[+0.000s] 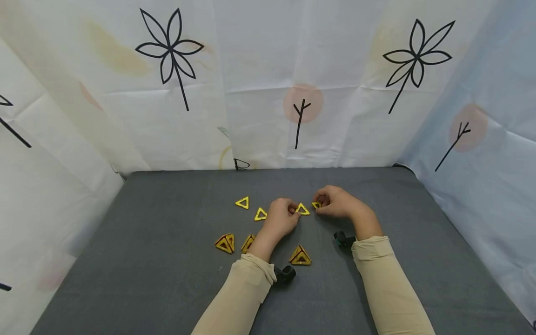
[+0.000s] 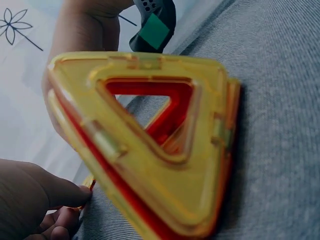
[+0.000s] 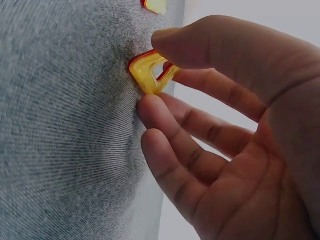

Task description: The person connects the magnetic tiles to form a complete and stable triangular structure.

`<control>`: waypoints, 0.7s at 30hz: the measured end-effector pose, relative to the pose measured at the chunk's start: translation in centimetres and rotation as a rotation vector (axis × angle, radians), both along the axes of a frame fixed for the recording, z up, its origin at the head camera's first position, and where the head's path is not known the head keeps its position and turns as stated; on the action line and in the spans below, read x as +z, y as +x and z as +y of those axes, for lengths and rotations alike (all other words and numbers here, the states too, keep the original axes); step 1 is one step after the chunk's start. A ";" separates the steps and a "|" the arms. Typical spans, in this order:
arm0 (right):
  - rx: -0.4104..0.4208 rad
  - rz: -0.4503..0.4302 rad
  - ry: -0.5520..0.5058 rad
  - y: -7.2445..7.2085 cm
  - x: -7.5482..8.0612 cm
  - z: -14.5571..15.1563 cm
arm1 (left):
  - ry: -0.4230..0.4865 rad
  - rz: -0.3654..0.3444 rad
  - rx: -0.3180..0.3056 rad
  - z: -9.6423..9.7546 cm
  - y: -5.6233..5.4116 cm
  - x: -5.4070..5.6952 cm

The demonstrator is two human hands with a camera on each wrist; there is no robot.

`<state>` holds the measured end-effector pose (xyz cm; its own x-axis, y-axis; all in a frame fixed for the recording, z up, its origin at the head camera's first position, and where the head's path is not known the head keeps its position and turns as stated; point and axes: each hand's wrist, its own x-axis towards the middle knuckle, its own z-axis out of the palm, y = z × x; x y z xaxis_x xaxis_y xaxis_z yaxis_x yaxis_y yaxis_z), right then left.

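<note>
In the head view, my left hand (image 1: 279,218) has thumb and fingertips at the left edge of a flat yellow triangular magnetic tile (image 1: 303,213), pinching it on the table. A little to the right, my right hand (image 1: 340,203) pinches a second triangular tile (image 1: 315,204). The right wrist view shows that tile (image 3: 142,75), yellow with red edges, between thumb and fingertips and close against the cloth; the lower fingers are loosely bent. At the lower left of the left wrist view, my left hand (image 2: 30,200) is partly hidden behind a tile pyramid (image 2: 195,210).
Two flat triangular tiles, one farther left (image 1: 246,203) and one nearer (image 1: 260,217), lie left of my left hand. Three tile pyramids stand nearer: left (image 1: 226,243), beside my left wrist (image 1: 248,243), and between my arms (image 1: 300,262). A printed curtain (image 1: 259,116) surrounds the grey table (image 1: 167,288).
</note>
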<state>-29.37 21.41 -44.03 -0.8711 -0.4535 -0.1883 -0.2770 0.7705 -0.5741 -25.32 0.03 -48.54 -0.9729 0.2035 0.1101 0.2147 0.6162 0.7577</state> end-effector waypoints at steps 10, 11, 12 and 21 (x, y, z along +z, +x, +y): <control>-0.003 0.005 -0.098 0.6 0.0 -0.2 | 0.018 0.007 -0.022 -0.1 0.0 -0.1; 0.002 0.005 -0.108 0.6 0.0 -0.2 | 0.018 0.008 -0.021 -0.1 0.0 -0.1; 0.007 0.003 -0.118 0.6 0.0 -0.2 | 0.018 0.008 -0.020 -0.1 0.0 -0.1; 0.078 0.008 -0.141 0.9 0.1 -0.9 | 0.008 0.007 -0.018 -0.1 0.1 -0.1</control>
